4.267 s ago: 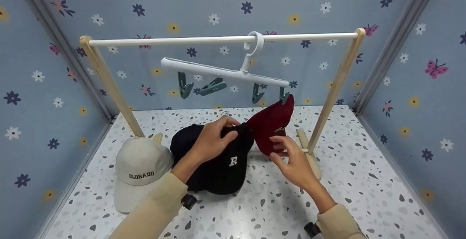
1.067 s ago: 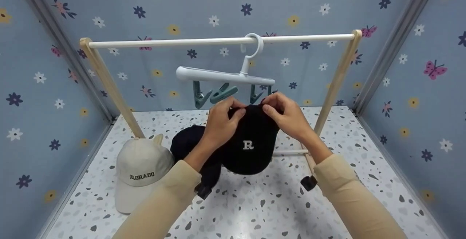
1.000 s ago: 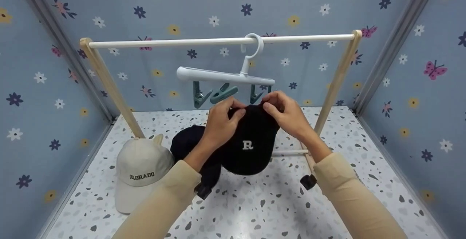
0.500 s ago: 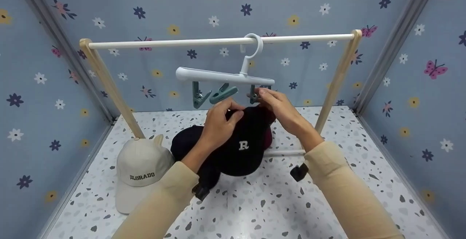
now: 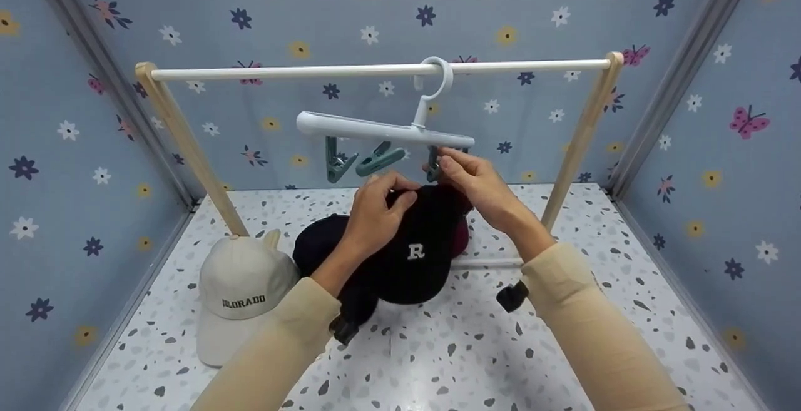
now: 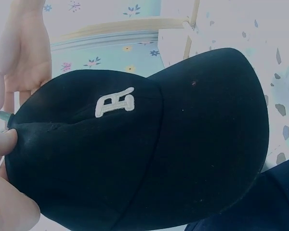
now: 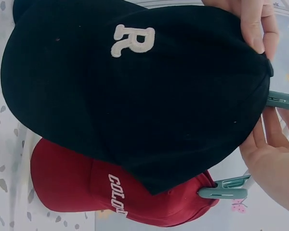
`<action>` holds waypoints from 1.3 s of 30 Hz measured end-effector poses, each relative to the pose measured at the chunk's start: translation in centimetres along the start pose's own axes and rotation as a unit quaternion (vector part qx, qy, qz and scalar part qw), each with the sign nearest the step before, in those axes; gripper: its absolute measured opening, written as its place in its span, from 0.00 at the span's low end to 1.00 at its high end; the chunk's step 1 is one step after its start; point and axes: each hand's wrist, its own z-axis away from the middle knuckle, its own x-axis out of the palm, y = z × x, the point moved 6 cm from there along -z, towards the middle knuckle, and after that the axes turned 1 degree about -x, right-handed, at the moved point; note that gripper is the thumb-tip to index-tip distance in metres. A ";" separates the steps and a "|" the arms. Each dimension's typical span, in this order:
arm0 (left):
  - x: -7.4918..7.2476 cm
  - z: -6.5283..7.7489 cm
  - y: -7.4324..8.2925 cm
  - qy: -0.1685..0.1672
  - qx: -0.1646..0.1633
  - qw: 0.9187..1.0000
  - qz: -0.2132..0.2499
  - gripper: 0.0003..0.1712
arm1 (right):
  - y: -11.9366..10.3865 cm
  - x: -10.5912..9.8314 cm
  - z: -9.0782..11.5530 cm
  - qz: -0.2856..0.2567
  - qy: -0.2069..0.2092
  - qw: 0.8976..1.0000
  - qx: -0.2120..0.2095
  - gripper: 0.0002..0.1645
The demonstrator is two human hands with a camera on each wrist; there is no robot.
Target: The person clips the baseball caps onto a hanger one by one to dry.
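A black cap (image 5: pixel 416 273) with a white letter R hangs in the air below the white hanger (image 5: pixel 369 128). My left hand (image 5: pixel 378 208) pinches it by the top of its crown. With thumb and fingers, my right hand (image 5: pixel 485 189) grips a green clip (image 5: pixel 433 166) on the hanger, right at the crown's top edge. Behind the black cap, a red cap (image 7: pixel 149 192) is held by the hanger's end clip (image 7: pixel 226 187); the head view mostly hides it. Two more green clips, one upright (image 5: pixel 335 164) and one tilted (image 5: pixel 380 159), hang toward the left, holding nothing.
The hanger hooks over the white rail (image 5: pixel 281 73) of a wooden-legged rack. A beige cap (image 5: pixel 244 286) lettered COLORADO stands on the speckled surface at left. A dark navy cap (image 5: pixel 316 242) lies beside it, partly behind my left arm. Flowered walls enclose the space.
The black cap has risen from the surface to the hanger in my left hand. My right hand has left the red cap, held the black cap's edge, then moved onto the clip.
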 end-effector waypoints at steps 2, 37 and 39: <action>0.0 0.1 -0.1 0.000 -0.004 1.000 -0.004 0.05 | 0.0 0.1 0.0 0.005 0.005 1.000 0.004 0.33; 0.7 -0.5 -0.3 0.032 -0.028 0.999 -0.003 0.08 | -1.1 -0.5 -0.4 0.084 0.215 0.972 -0.048 0.18; 0.7 -0.5 -0.3 0.035 -0.032 0.999 -0.002 0.08 | -1.1 -0.4 -0.5 0.079 0.218 0.971 -0.057 0.17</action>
